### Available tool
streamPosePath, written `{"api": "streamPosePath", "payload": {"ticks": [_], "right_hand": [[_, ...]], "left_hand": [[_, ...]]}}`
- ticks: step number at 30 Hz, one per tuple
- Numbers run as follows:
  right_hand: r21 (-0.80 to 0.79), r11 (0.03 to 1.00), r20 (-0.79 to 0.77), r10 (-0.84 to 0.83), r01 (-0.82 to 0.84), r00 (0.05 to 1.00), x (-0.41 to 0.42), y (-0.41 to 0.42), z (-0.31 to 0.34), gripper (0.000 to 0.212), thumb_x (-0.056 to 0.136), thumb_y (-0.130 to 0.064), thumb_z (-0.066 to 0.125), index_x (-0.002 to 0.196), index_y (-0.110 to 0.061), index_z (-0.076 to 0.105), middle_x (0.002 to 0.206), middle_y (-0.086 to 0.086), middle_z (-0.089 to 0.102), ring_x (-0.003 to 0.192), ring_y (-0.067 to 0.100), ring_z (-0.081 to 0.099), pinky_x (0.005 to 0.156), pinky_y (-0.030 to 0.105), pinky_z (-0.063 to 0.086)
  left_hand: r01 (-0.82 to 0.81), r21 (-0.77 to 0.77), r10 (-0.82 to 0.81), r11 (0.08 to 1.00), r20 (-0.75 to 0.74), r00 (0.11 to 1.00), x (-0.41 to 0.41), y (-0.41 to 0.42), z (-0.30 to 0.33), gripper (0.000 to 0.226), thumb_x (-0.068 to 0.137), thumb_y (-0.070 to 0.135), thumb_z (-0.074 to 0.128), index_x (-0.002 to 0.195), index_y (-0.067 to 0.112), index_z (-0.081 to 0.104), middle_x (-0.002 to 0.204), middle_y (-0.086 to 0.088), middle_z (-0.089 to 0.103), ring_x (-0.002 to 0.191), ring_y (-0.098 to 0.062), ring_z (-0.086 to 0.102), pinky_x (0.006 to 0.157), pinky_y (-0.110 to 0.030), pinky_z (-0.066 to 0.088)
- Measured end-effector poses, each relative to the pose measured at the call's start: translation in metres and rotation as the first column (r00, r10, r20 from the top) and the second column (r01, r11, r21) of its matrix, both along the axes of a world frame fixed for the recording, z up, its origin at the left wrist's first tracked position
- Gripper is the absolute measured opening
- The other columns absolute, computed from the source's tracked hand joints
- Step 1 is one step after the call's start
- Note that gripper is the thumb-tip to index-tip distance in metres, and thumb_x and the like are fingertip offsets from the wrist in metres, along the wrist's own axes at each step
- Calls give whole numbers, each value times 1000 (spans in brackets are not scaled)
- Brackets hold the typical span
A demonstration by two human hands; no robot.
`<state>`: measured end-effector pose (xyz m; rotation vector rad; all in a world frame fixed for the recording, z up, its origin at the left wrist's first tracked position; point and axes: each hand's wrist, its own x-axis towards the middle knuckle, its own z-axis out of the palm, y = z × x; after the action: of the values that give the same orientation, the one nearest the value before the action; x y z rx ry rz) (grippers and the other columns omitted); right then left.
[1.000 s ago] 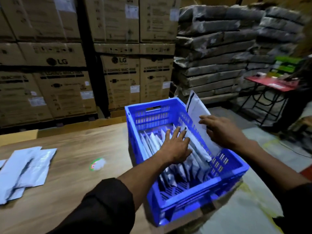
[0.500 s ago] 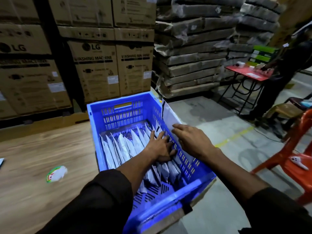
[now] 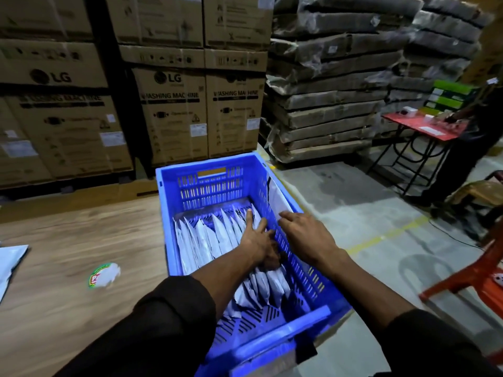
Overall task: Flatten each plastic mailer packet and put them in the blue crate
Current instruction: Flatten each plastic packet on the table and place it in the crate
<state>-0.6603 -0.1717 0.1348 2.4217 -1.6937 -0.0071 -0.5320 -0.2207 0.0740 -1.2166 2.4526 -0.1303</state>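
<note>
The blue crate sits at the right end of a wooden table, filled with a row of white mailer packets standing on edge. The left hand reaches inside, fingers spread and pressing flat against the packets near the right wall. The right hand rests over that wall's rim, fingers extended against a single packet leaning at the wall; which side of the wall it stands on is unclear. A round sticker lies left of the crate, another mailer at the far left edge.
</note>
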Motion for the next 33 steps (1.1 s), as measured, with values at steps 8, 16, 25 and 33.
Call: {"api": "streamPosePath", "payload": {"ticks": [8, 16, 25, 33], "right_hand": [[-72, 995, 179, -50, 64, 983, 12, -7, 1, 24, 86, -25, 50, 99, -14, 67, 111, 9, 68, 101, 35, 64, 72, 45, 56], [-134, 968, 222, 238, -212, 945, 140, -28, 26, 20, 92, -28, 50, 104, -19, 62, 109, 5, 68, 98, 36, 65, 69, 42, 53], [-1, 811, 160, 577, -584, 801, 365, -22, 11, 33, 98, -33, 45, 126, -20, 59, 130, 3, 62, 116, 31, 58, 81, 42, 53], [197, 766, 140, 596, -612, 791, 471, 12, -84, 33, 99, -35, 43, 121, -14, 56, 128, 7, 59, 118, 32, 54, 84, 43, 51]], "left_hand": [[108, -137, -158, 985, -436, 886, 52, -3, 29, 64, 91, 51, 20, 118, 18, 68, 126, -8, 65, 121, -32, 55, 100, -47, 43], [-380, -430, -21, 819, -684, 729, 204, 15, 51, 42, 87, 39, 38, 88, 14, 72, 92, -8, 72, 93, -33, 64, 80, -42, 52], [-800, -319, 488, 508, -658, 573, 445, 112, -45, 32, 88, 36, 50, 99, 13, 69, 113, -7, 68, 115, -35, 58, 94, -46, 47], [-935, -131, 746, 330, -571, 343, 584, 139, -110, 65, 83, 34, 76, 137, 5, 55, 150, -22, 44, 140, -43, 39, 107, -57, 38]]}}
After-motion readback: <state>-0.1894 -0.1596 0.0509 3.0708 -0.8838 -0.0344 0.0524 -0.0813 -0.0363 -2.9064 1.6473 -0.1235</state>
